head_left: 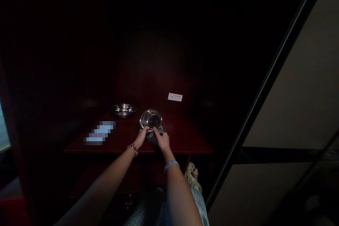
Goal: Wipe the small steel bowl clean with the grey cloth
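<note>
A shiny metal bowl (145,115) is tilted toward me over the dark red shelf (182,137). My left hand (141,137) pinches its near rim from the left, thumb on top. On the near right of the rim, my right hand (162,140) is closed with its thumb against the edge. Beneath the bowl and beside my right fingers is a dark grey cloth (159,129), partly hidden; whether the fingers hold it I cannot tell. Farther left sit metal bowls (124,113), apparently stacked.
A blurred-out pale blue flat object (100,133) lies at the shelf's left. A white power socket (175,97) is on the back wall. Light clogs (192,176) are below the shelf at right. A large pale panel (296,77) with a dark frame stands on the right.
</note>
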The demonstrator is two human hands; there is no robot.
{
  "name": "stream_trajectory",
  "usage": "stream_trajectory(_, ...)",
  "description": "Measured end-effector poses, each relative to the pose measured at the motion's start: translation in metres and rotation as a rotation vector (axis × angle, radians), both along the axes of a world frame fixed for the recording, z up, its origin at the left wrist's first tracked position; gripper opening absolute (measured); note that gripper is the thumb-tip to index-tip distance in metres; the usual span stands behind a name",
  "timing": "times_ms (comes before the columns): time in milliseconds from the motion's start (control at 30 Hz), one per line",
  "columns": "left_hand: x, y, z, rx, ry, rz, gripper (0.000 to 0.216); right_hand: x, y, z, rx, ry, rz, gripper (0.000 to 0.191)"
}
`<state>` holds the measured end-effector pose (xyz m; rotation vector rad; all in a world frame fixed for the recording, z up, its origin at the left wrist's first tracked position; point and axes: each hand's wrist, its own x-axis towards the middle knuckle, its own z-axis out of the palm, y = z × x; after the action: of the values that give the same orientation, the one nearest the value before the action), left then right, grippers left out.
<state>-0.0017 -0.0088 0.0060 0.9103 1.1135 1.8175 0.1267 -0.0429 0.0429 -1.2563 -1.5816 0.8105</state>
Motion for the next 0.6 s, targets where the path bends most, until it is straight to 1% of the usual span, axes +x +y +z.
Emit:
stream_trajectory(167, -0.002, 0.004, -0.005, 0.001, 0.025, 0.007, 0.028, -0.003, 0.004, -0.004, 0.027, 0.112, 0.017, 0.056)
stream_trajectory(233, -0.003, 0.005, -0.006, -0.005, 0.021, -0.003, 0.03, -0.006, 0.006, -0.005, 0.018, 0.216, 0.048, 0.057)
stream_trajectory(333, -0.003, 0.007, -0.007, -0.014, -0.037, -0.003, 0.033, -0.008, 0.011, -0.004, -0.013, 0.45, 0.075, 0.06)
stream_trajectory(400, -0.004, 0.009, -0.008, -0.013, -0.091, 0.021, 0.034, -0.005, 0.013, -0.002, -0.028, 0.584, 0.026, 0.061)
stream_trajectory(467, -0.004, 0.009, -0.007, -0.018, -0.119, 0.043, 0.032, -0.001, 0.016, 0.0, -0.035, 0.646, -0.062, 0.059)
stream_trajectory(533, -0.003, 0.007, -0.005, -0.03, -0.101, 0.055, 0.03, 0.005, 0.018, 0.001, -0.035, 0.637, -0.166, 0.054)
stream_trajectory(600, -0.001, 0.004, -0.002, -0.038, -0.043, 0.048, 0.029, 0.01, 0.018, 0.001, -0.027, 0.571, -0.279, 0.05)
